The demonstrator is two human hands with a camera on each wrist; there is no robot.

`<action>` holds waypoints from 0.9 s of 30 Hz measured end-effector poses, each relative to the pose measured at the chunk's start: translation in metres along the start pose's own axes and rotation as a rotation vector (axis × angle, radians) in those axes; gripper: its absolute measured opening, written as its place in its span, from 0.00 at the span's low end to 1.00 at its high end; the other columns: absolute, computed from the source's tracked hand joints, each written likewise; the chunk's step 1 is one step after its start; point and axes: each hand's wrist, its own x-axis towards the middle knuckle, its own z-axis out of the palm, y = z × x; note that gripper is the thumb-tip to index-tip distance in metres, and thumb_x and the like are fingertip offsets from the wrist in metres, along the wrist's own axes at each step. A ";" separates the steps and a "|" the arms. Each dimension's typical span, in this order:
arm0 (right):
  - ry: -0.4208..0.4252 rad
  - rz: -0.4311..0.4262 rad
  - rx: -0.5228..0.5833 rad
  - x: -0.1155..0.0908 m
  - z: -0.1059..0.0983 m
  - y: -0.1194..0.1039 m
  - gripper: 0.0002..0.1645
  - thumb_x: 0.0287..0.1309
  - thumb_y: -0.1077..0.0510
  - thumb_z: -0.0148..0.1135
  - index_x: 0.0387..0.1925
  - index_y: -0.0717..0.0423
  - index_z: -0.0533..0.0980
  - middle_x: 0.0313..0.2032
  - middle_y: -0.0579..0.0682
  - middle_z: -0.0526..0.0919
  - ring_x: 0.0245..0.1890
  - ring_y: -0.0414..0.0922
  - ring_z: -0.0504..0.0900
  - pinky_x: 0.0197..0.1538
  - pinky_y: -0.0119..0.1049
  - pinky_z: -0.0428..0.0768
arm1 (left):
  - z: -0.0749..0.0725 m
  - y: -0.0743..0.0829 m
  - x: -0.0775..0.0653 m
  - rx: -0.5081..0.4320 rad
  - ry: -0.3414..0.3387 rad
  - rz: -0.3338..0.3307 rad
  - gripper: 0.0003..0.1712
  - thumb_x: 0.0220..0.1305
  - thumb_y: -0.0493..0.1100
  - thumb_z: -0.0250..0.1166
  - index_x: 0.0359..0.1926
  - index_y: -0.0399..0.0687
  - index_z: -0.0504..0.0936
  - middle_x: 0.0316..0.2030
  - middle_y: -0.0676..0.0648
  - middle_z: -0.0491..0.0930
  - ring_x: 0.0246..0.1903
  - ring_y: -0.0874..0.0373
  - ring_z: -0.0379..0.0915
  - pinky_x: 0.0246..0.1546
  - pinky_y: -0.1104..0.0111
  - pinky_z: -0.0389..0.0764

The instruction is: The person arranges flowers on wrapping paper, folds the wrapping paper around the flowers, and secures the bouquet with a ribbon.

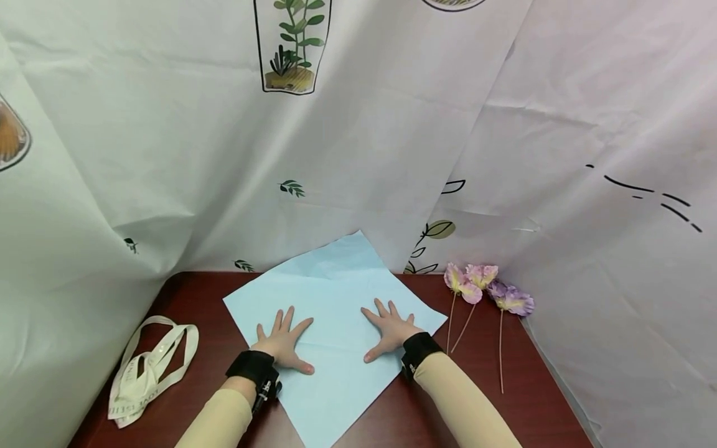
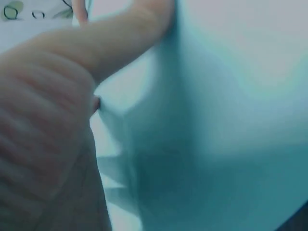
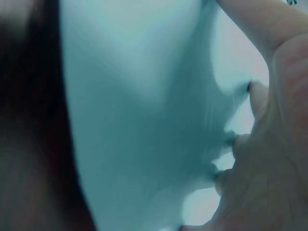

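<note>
Forearms in pale-yellow sleeves point(image 1: 466, 401) angle inward; wrists black-banded point(image 1: 254, 367). Bare left hand point(image 1: 282, 345) palm down, fingers splayed; bare right hand point(image 1: 393, 330) likewise, apart, thumbs inward.

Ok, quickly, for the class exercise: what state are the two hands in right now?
Left hand: open, fingers spread on the blue sheet, gripping nothing.
Right hand: open, fingers spread on the blue sheet, gripping nothing.

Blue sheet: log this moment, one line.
left hand: spread on blue sheet; right hand: same; flowers: right of sheet; white ribbon: left of sheet
</note>
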 end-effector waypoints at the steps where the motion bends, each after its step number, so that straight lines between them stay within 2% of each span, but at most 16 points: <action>1: -0.003 0.026 -0.009 -0.001 -0.002 0.000 0.76 0.43 0.27 0.84 0.87 0.34 0.52 0.86 0.57 0.40 0.84 0.67 0.37 0.65 0.88 0.48 | 0.002 -0.005 0.002 -0.006 0.001 -0.005 0.71 0.45 0.71 0.84 0.84 0.53 0.60 0.84 0.31 0.39 0.82 0.28 0.29 0.63 0.16 0.32; 5: -0.020 0.115 -0.017 -0.004 -0.008 0.001 0.79 0.41 0.27 0.85 0.87 0.37 0.49 0.86 0.58 0.40 0.84 0.67 0.38 0.61 0.89 0.53 | 0.012 -0.022 0.014 0.024 -0.007 -0.041 0.75 0.41 0.76 0.83 0.86 0.59 0.58 0.86 0.36 0.38 0.83 0.32 0.30 0.58 0.12 0.35; 7: -0.025 0.125 -0.023 -0.001 -0.009 0.004 0.80 0.41 0.27 0.85 0.88 0.37 0.49 0.86 0.58 0.39 0.84 0.66 0.37 0.61 0.90 0.54 | 0.021 -0.033 0.023 0.042 0.000 -0.053 0.77 0.38 0.80 0.81 0.86 0.62 0.57 0.86 0.38 0.37 0.83 0.34 0.28 0.56 0.11 0.34; 12: -0.001 0.086 -0.019 0.011 -0.003 0.017 0.79 0.40 0.25 0.84 0.87 0.33 0.49 0.87 0.54 0.38 0.84 0.63 0.36 0.63 0.90 0.49 | 0.024 -0.035 0.024 0.059 -0.003 -0.088 0.78 0.37 0.82 0.80 0.86 0.64 0.56 0.86 0.39 0.36 0.84 0.35 0.27 0.55 0.10 0.36; 16: 0.007 0.052 0.017 0.016 0.000 0.022 0.81 0.37 0.23 0.84 0.87 0.35 0.50 0.87 0.54 0.39 0.84 0.64 0.36 0.62 0.91 0.45 | 0.015 -0.027 0.016 0.030 0.001 -0.089 0.77 0.39 0.77 0.83 0.86 0.62 0.57 0.86 0.37 0.38 0.83 0.33 0.29 0.56 0.10 0.35; 19: 0.007 0.047 0.024 0.019 0.000 0.025 0.82 0.36 0.22 0.84 0.87 0.34 0.50 0.87 0.54 0.38 0.84 0.64 0.35 0.61 0.91 0.44 | 0.003 -0.016 0.009 0.028 0.004 -0.051 0.76 0.40 0.75 0.84 0.85 0.54 0.59 0.84 0.33 0.41 0.83 0.30 0.30 0.60 0.14 0.33; 22: 0.006 0.056 0.012 0.019 -0.001 0.026 0.81 0.38 0.24 0.85 0.87 0.33 0.49 0.87 0.53 0.37 0.84 0.64 0.34 0.62 0.91 0.45 | -0.001 -0.012 0.007 0.011 0.026 0.043 0.75 0.42 0.73 0.85 0.83 0.44 0.61 0.83 0.28 0.43 0.82 0.29 0.30 0.67 0.20 0.30; 24: 0.007 0.060 0.010 0.017 -0.003 0.025 0.80 0.38 0.25 0.85 0.87 0.33 0.50 0.87 0.53 0.37 0.84 0.64 0.35 0.62 0.91 0.46 | 0.001 -0.015 0.008 -0.025 0.044 0.103 0.74 0.42 0.72 0.85 0.81 0.41 0.62 0.83 0.27 0.43 0.82 0.29 0.31 0.71 0.24 0.29; 27: 0.011 0.059 0.016 0.014 -0.006 0.024 0.80 0.39 0.27 0.86 0.87 0.34 0.50 0.87 0.54 0.37 0.84 0.65 0.35 0.62 0.91 0.45 | 0.012 -0.026 0.013 -0.068 0.060 0.155 0.76 0.42 0.74 0.83 0.83 0.42 0.59 0.84 0.31 0.39 0.83 0.33 0.29 0.74 0.29 0.28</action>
